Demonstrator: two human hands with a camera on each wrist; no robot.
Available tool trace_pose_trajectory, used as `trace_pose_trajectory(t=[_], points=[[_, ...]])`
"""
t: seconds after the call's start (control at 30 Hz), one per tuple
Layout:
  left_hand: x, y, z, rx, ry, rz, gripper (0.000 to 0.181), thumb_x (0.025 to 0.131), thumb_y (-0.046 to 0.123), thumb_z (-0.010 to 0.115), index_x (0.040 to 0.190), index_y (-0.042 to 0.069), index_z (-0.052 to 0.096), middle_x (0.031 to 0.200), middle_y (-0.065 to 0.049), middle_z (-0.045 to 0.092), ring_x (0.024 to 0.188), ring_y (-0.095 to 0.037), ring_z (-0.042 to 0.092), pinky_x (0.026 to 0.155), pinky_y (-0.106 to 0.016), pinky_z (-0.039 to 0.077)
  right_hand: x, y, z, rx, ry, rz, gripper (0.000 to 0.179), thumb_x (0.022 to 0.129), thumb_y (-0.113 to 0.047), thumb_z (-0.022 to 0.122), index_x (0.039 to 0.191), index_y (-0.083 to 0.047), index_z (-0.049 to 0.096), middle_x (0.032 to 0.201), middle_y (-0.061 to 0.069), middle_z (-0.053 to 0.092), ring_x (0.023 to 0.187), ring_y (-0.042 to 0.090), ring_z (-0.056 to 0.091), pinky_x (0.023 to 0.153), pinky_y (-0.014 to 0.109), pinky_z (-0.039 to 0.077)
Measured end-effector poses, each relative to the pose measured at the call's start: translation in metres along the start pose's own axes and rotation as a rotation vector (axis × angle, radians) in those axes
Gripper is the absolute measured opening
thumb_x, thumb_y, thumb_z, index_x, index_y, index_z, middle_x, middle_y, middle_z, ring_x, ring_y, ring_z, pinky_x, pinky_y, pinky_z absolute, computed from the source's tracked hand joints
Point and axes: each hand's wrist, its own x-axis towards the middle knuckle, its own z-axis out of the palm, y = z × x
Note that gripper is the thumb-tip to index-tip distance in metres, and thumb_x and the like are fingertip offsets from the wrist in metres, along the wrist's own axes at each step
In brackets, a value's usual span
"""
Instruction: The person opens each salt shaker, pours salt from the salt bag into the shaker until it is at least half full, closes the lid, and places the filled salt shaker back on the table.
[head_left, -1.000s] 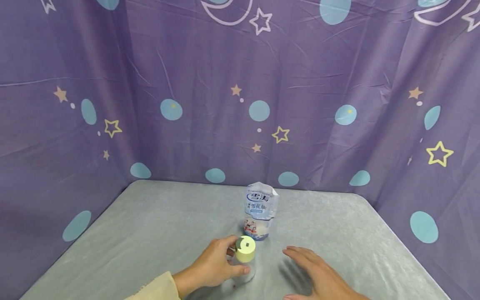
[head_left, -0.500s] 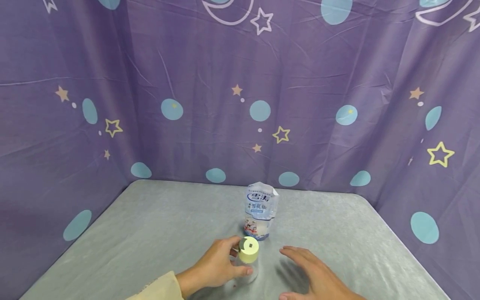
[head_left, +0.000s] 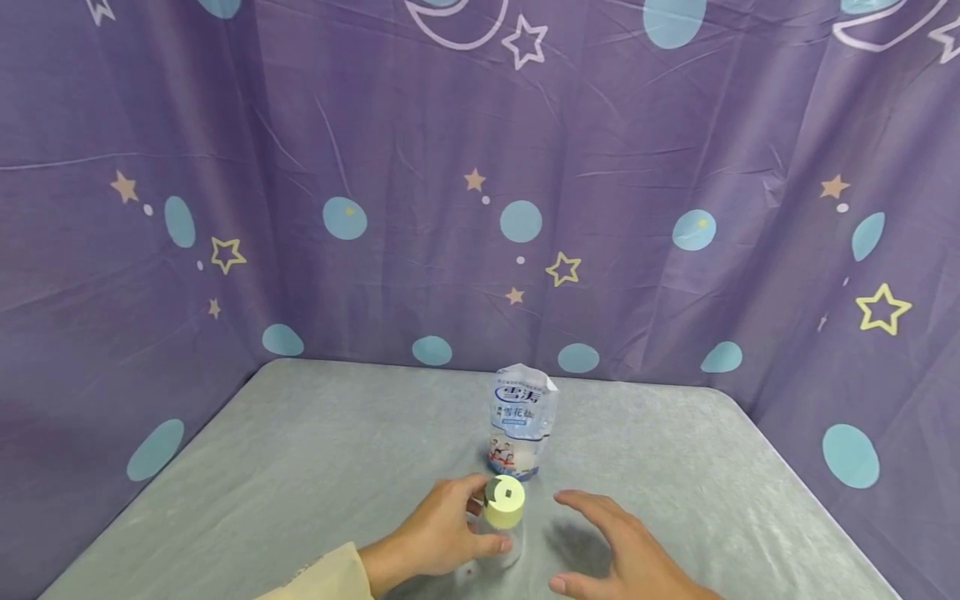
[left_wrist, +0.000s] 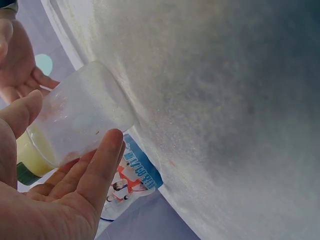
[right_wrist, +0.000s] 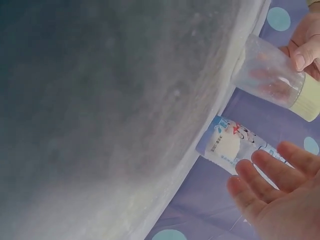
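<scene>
My left hand [head_left: 450,525] grips a clear plastic seasoning jar [left_wrist: 82,107] from its left side, thumb on the near side and fingers behind. The jar stands upright at the front middle of the table, with a pale yellow cap [head_left: 504,504] bearing a dark green patch. Its see-through wall shows no clear filling. To the right, my right hand [head_left: 630,550] hovers apart from the jar, fingers and thumb spread and holding nothing. Just behind the jar a blue-and-white salt pouch [head_left: 520,417] stands upright, its top edge uneven.
A pale grey cloth covers the table [head_left: 360,442]. Purple curtains [head_left: 420,167] with stars and blue dots close off the back and both sides. A tiny reddish speck [head_left: 469,572] lies on the cloth by the jar.
The left hand and the jar have shifted a little to the right. My right hand has drifted slightly left, narrowing the gap between them. The pouch stays put.
</scene>
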Motion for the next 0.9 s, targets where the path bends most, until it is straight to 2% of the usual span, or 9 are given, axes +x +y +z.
trace_pose_trajectory(t=[0.2,0.47,0.73,0.9], points=[[0.0,0.001,0.002,-0.001,0.0,-0.003,0.061,0.076,0.029,0.092,0.127,0.01,0.064,0.108,0.009,0.069,0.095,-0.014,0.066,0.08,-0.031,0.057,0.004,-0.002,0.003,0.001,0.037,-0.005,0.074,0.079,-0.048,0.087,0.144,-0.031,0.054,0.135,-0.011,0.061,0.119,0.012,0.062,0.091,0.04,0.055],[0.0,0.004,0.002,-0.009,-0.009,0.023,0.057,0.076,0.025,0.093,0.124,0.01,0.065,0.11,0.005,0.069,0.093,-0.014,0.066,0.076,-0.029,0.057,0.007,-0.008,0.003,0.035,0.023,0.046,0.069,0.081,-0.048,0.086,0.141,-0.032,0.056,0.135,-0.013,0.062,0.118,0.013,0.062,0.09,0.042,0.055],[0.001,0.005,0.005,0.005,-0.006,0.019,0.05,0.075,0.029,0.093,0.117,0.017,0.066,0.105,0.012,0.068,0.093,-0.012,0.066,0.078,-0.029,0.057,0.01,-0.006,0.007,0.054,0.069,0.022,0.068,0.08,-0.048,0.087,0.137,-0.022,0.061,0.133,-0.015,0.063,0.117,0.011,0.063,0.09,0.04,0.055],[0.002,0.006,0.006,0.007,-0.008,0.017,0.051,0.075,0.029,0.093,0.117,0.018,0.066,0.104,0.013,0.068,0.093,-0.011,0.066,0.077,-0.027,0.056,0.013,-0.008,0.008,0.085,0.09,0.026,0.066,0.08,-0.047,0.087,0.135,-0.021,0.062,0.132,-0.017,0.063,0.115,0.011,0.064,0.089,0.039,0.055]])
